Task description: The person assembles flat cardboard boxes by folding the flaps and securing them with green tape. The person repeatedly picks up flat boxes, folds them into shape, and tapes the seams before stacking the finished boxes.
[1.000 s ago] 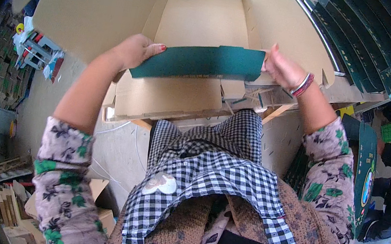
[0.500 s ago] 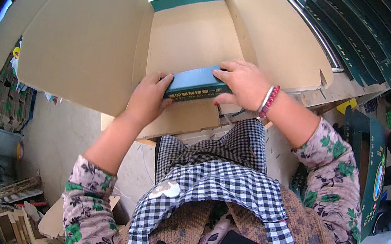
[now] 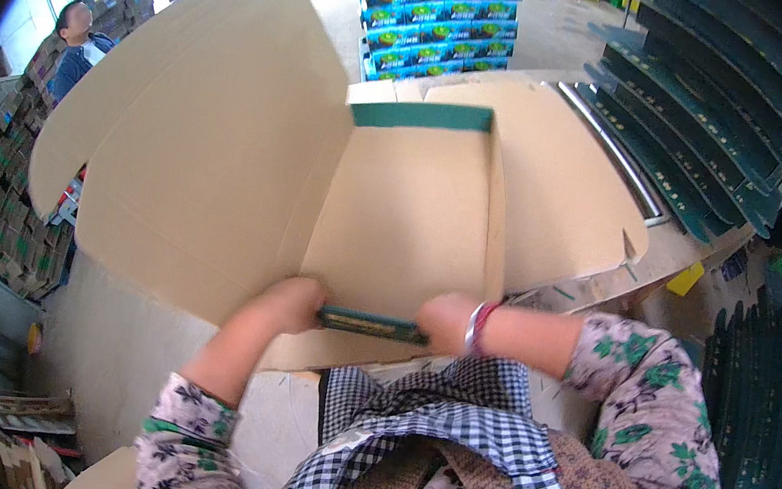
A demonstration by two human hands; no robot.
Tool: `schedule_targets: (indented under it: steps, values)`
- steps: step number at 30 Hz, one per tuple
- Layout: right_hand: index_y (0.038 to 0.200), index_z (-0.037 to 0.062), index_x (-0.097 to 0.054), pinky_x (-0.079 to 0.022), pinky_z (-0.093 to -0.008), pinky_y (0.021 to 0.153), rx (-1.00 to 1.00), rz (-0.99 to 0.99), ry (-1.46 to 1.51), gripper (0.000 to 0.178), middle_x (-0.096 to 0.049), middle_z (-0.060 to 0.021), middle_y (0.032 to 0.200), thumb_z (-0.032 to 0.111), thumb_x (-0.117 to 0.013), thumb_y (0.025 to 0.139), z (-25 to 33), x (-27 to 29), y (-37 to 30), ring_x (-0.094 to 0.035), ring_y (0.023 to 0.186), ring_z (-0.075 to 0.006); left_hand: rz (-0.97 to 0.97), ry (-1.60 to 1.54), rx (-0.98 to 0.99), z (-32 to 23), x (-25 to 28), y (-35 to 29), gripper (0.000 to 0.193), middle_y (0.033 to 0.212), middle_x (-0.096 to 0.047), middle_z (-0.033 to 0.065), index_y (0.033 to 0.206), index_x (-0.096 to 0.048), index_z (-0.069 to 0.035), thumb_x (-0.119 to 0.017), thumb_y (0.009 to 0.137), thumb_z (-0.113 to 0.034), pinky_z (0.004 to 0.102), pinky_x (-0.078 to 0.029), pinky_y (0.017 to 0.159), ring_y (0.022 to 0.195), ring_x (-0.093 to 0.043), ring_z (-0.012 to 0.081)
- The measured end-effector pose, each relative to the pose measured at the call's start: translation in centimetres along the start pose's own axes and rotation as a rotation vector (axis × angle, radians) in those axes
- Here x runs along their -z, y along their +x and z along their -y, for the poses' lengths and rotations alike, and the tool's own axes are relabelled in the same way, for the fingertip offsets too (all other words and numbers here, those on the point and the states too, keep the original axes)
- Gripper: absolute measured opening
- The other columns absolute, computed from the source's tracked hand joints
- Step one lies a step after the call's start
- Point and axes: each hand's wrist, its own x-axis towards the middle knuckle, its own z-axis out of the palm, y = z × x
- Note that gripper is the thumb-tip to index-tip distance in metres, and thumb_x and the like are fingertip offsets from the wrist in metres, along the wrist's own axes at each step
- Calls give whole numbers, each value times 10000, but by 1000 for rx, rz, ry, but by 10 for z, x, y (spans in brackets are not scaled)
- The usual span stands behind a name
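Observation:
A large cardboard box [image 3: 405, 216], brown inside and dark green outside, lies opened out on the table in front of me. Its far green wall [image 3: 425, 116] stands up, and a wide flap [image 3: 216, 127] rises on the left. The near green wall [image 3: 369, 324] appears as a narrow strip between my hands. My left hand [image 3: 289, 304] grips the left end of that wall, its fingers mostly hidden and a little blurred. At the other end, my right hand [image 3: 446, 322] is closed on the wall by the right corner, fingertips out of sight.
Dark green flat cartons [image 3: 691, 128] are stacked at the right, beside a metal rod [image 3: 616, 157]. Blue printed boxes [image 3: 435, 18] are piled beyond the table. More folded cardboard [image 3: 17, 209] and a person [image 3: 82, 46] are at the left. Green cartons [image 3: 757, 401] stand low right.
Both hands have moved down on the near wall, whose broad green face now shows only as a thin strip. The view has tilted up, showing more of the blue stack.

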Motion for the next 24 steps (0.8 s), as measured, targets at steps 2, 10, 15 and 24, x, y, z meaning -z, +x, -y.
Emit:
schedule_targets:
  steps: [2, 10, 15, 24]
  values:
    - [1123, -56, -621, -503, -485, 884, 151, 76, 185, 468, -663, -285, 1049, 326, -636, 854, 51, 17, -6, -642, 986, -432, -134, 299, 10, 30, 17, -9, 159, 927, -701, 151, 862, -733, -86, -726, 735, -182, 457, -506, 809, 895, -663, 344]
    - [1266, -11, -540, -433, -471, 997, -701, -954, -1, 716, -573, -264, 1243, 418, -779, 746, -113, 51, -117, -525, 1191, -399, -454, -886, 377, 46, -8, -1, 421, 1042, -682, 227, 1214, -586, 35, -633, 911, -253, 375, -490, 884, 993, -653, 304]
    - [1433, -24, -413, -481, -378, 941, -480, -987, 1157, 749, -631, -209, 1187, 247, -693, 793, -212, -78, -146, -614, 1077, -292, -439, -863, 182, 37, -37, 26, 299, 944, -693, 171, 1158, -627, 15, -584, 870, -56, 364, -501, 829, 898, -656, 273]
    - [1509, 58, -352, -473, -273, 881, -387, -1384, 1478, 896, -580, -73, 1289, -30, -566, 643, -124, -130, -261, -586, 1069, -174, -1416, 398, -28, -61, 294, 63, 592, 1310, -520, 262, 1339, -482, 20, -730, 844, -191, 423, -425, 1045, 1238, -507, 406]
